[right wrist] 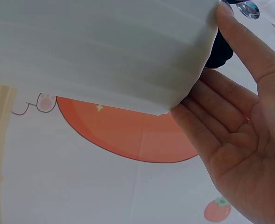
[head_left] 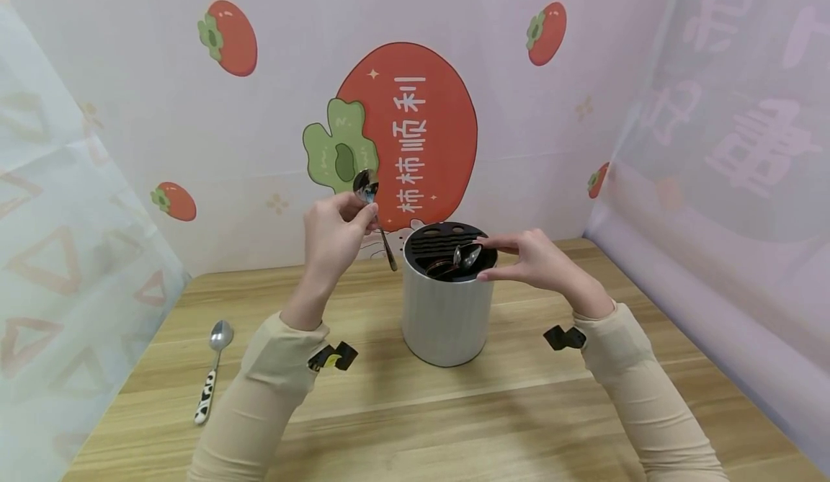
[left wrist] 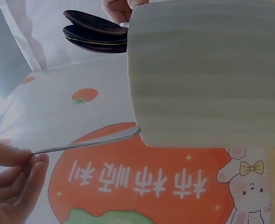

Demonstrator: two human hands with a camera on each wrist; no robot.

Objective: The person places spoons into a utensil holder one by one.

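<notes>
My left hand pinches a metal spoon between thumb and fingers, left of the utensil holder. The spoon's bowl is up and its thin handle slants down to the right; in the left wrist view the handle tip overlaps the holder's rim edge. The white ribbed utensil holder has a black slotted top. Shiny metal spoons and dark spoons stand in it, bowls up, their handles hidden inside. My right hand touches the holder's right rim, thumb in front and extended fingers behind.
Another spoon with a black-and-white patterned handle lies at the left of the wooden table. A printed cloth backdrop stands behind the table and along both sides.
</notes>
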